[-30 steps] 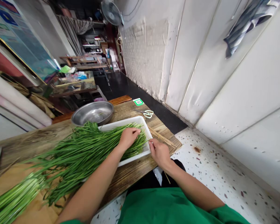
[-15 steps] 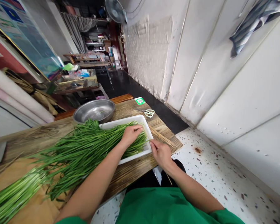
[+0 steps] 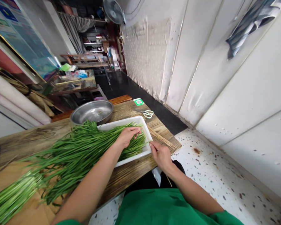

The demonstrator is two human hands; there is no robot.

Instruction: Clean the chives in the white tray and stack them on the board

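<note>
Green stalks (image 3: 89,147) lie in the white tray (image 3: 133,159) near the right corner of the bench (image 3: 124,179), under the left hand (image 3: 128,137), whose grip I cannot tell; just beyond their ends, the right hand (image 3: 161,155) pinches a thin strand (image 3: 148,142).

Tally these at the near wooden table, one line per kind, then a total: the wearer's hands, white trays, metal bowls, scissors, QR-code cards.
Hands: 2 (left hand, right hand)
White tray: 1
Metal bowl: 1
Scissors: 1
QR-code card: 1
Total: 6
</note>
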